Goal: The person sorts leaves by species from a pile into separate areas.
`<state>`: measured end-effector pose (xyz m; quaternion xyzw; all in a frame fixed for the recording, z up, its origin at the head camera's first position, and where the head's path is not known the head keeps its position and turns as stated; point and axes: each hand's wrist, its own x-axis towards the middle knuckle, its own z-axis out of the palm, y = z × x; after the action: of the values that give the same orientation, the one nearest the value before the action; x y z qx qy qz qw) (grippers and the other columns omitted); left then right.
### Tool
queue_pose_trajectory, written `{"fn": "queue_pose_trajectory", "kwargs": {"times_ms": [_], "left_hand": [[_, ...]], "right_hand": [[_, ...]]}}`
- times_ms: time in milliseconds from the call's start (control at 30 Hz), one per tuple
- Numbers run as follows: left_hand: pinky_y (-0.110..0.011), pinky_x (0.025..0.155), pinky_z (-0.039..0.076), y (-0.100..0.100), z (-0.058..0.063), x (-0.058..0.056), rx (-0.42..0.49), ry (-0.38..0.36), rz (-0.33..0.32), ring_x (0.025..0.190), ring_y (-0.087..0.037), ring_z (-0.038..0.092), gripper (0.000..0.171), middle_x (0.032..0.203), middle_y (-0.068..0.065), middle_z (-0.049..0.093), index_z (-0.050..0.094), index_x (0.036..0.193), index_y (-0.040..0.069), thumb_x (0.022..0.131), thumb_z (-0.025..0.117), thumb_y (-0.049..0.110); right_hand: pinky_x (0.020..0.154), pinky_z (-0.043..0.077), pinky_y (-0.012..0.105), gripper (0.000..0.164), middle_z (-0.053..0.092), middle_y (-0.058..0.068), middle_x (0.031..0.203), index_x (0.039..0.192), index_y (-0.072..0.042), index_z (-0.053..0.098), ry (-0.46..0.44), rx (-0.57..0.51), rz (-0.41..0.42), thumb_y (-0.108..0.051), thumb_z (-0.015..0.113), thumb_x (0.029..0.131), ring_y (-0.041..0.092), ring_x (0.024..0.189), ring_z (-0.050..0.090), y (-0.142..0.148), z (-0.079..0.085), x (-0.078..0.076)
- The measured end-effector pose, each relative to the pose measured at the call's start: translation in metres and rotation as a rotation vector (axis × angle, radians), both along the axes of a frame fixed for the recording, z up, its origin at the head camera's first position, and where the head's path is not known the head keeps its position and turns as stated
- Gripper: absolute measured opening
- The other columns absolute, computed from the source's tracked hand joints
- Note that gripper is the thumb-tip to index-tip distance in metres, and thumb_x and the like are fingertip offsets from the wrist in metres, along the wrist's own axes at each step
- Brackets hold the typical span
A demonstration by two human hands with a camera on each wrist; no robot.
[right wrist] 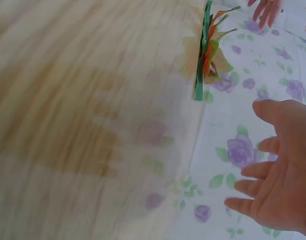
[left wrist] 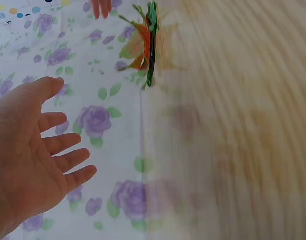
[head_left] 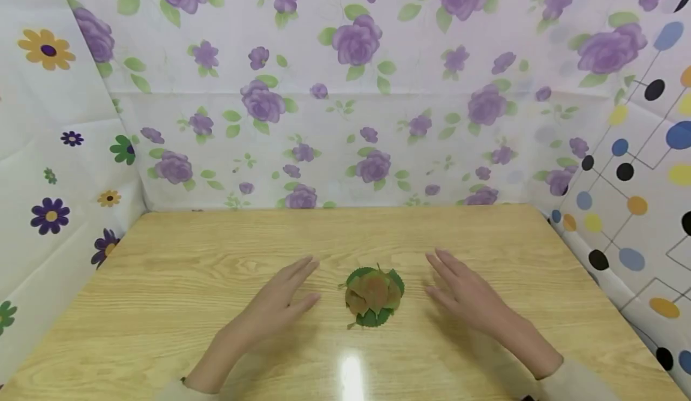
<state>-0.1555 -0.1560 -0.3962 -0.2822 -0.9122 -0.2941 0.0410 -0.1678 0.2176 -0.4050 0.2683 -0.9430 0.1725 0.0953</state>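
L hand (head_left: 276, 302) at 9 o'clock of leaf pile (head_left: 374, 293), R hand (head_left: 471, 297) at 3, both empty, relaxed; prob. best w/ light touch.

You have two hands (head_left: 272, 305) (head_left: 476, 299), two sleeves (head_left: 189, 392) (head_left: 577, 383), one cluster of leaves (head_left: 373, 294), one wooden table (head_left: 178, 281) and three patterned cloths (head_left: 32, 167) (head_left: 335, 128) (head_left: 648, 221) in view.

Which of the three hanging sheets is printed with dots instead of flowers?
The right sheet, beside the table: blue, yellow and orange dots mark it, whereas the left sheet and back sheet carry flowers.
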Motion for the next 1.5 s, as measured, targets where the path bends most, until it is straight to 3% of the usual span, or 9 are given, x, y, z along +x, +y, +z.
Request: {"fn": "queue_pose_trajectory", "kwargs": {"times_ms": [200,333,633,867,1100,1500], "left_hand": [[-0.054,0.104,0.035,0.029,-0.004,-0.007,0.083,-0.09,-0.029,0.133,-0.036,0.038,0.051,0.144,-0.015,0.044,0.044,0.143,0.003,0.099,0.056,0.029],[-0.051,0.102,0.04,0.046,-0.007,-0.014,0.097,-0.109,-0.031,0.128,-0.036,0.044,0.044,0.137,-0.017,0.051,0.05,0.136,0.0,0.099,0.057,0.02],[-0.039,0.08,0.054,0.069,-0.014,-0.03,0.19,-0.161,0.02,0.1,-0.033,0.061,0.027,0.117,-0.021,0.061,0.06,0.118,-0.009,0.094,0.06,0.005],[-0.032,0.07,0.055,0.082,-0.016,-0.032,0.155,-0.168,0.025,0.089,-0.028,0.062,0.021,0.102,-0.019,0.064,0.065,0.109,-0.008,0.089,0.064,-0.001],[-0.034,0.075,0.054,0.088,-0.025,-0.034,0.101,-0.17,0.022,0.091,-0.024,0.061,0.02,0.102,-0.013,0.066,0.066,0.109,-0.005,0.089,0.065,-0.002],[-0.026,0.065,0.053,0.096,-0.027,-0.033,0.157,-0.111,0.034,0.081,-0.024,0.062,0.017,0.095,-0.017,0.065,0.066,0.104,-0.011,0.087,0.064,-0.006]], "right_hand": [[0.095,0.045,0.054,0.052,0.049,0.019,0.139,0.139,-0.001,0.049,-0.008,-0.121,0.059,-0.024,0.064,0.095,0.039,0.122,0.051,-0.019,-0.004,-0.009],[0.091,0.049,0.047,0.044,0.056,0.017,0.133,0.13,-0.001,0.058,0.026,-0.107,0.136,-0.02,0.068,0.091,0.034,0.116,0.057,-0.035,-0.011,-0.015],[0.084,0.054,0.039,0.04,0.062,0.015,0.121,0.119,0.0,0.066,0.048,-0.13,0.179,-0.016,0.076,0.085,0.031,0.109,0.06,-0.066,-0.017,-0.019],[0.089,0.052,0.038,0.038,0.061,0.017,0.124,0.116,0.002,0.068,0.164,-0.039,0.311,-0.017,0.077,0.083,0.029,0.112,0.06,-0.074,-0.021,-0.023],[0.088,0.052,0.037,0.037,0.059,0.019,0.128,0.117,0.002,0.067,0.131,0.05,0.376,-0.019,0.073,0.088,0.03,0.116,0.057,-0.075,-0.024,-0.025],[0.09,0.051,0.039,0.037,0.056,0.024,0.127,0.122,0.007,0.062,0.122,0.171,0.413,-0.02,0.06,0.097,0.035,0.117,0.056,-0.076,-0.032,-0.021]]}}
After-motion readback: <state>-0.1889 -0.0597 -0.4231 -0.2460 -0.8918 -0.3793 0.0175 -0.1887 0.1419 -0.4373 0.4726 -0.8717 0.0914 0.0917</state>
